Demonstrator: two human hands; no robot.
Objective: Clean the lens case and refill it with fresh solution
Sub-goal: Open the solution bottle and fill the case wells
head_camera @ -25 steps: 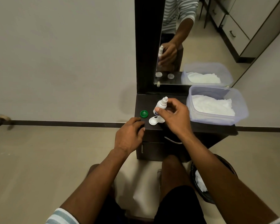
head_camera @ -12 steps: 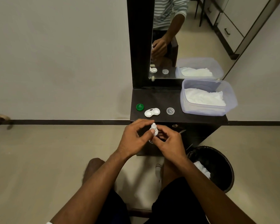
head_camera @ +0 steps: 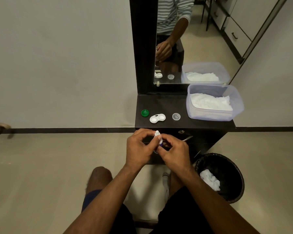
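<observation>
A small white bottle (head_camera: pixel 158 138) is held in front of the dark table (head_camera: pixel 161 103), between both hands, and the step in hand is judged to be the opening or closing of its cap; which of the two cannot be told. The lens case (head_camera: pixel 157 118) is seen lying open on the table, between a green cap (head_camera: pixel 145 113) and a clear cap (head_camera: pixel 176 116), apart from both. If the wells are unfilled, which cannot be made out, the bottle would need to be carried over the case, tipped and squeezed gently so that nothing is spilled. The left hand (head_camera: pixel 139 147) is raised with its fingers curled, the bottle's top being pinched at the fingertips. The right hand (head_camera: pixel 175 152) is curled round the lower part of the bottle, which is gripped from the right. Both forearms are brought together over the knees.
</observation>
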